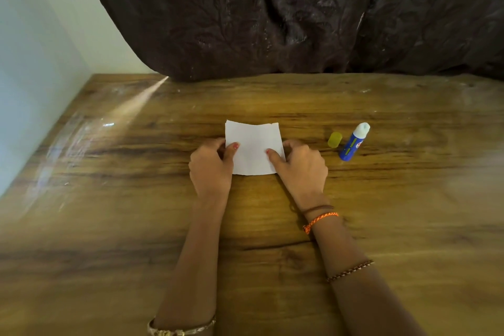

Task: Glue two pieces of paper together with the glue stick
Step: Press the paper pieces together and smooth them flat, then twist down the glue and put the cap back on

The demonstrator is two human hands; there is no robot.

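On the wooden table (109, 226), midway between its side edges, the left hand (210, 169) pinches the white paper's (255, 148) left edge. The right hand (300, 169) pinches its right edge. Toward the right edge lie a yellow cap (335, 139), then the uncapped blue glue stick (353, 142).

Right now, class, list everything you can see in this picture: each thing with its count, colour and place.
paper: one visible sheet, white, table centre, pinched at both side edges
glue stick: one, blue, uncapped, lying right of the paper
cap: one, yellow, beside the glue stick
table: one, brown wood
curtain: one, dark brown, behind the table
wall: pale, left
left hand: one, on paper's left edge
right hand: one, on paper's right edge
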